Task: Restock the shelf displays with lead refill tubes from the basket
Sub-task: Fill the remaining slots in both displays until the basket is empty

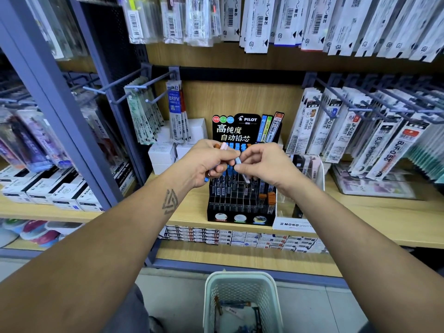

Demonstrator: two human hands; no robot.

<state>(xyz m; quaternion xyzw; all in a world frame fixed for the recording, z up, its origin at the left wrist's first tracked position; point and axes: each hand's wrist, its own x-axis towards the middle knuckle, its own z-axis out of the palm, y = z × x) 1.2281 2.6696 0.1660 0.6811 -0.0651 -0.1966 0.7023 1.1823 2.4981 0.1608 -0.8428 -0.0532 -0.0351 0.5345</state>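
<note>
A black Pilot lead display (241, 203) stands on the wooden shelf, with blue-capped tubes at its back rows and orange-capped tubes (268, 197) at the front right. My left hand (208, 162) grips a bunch of lead refill tubes with pink, orange and blue caps. My right hand (263, 164) pinches one pale-capped tube (242, 169) that slants down over the display. Both hands meet just above the display's slots. On the floor below sits a pale green basket (242, 282) with a few tubes lying in it.
A clear Mono display (296, 223) stands right of the Pilot stand. White boxes (163, 155) sit behind on the left. Hanging refill packs (360, 131) on pegs crowd the right and top. A grey shelf upright (79, 131) rises at left. Stacked boxes fill the lower shelf (240, 237).
</note>
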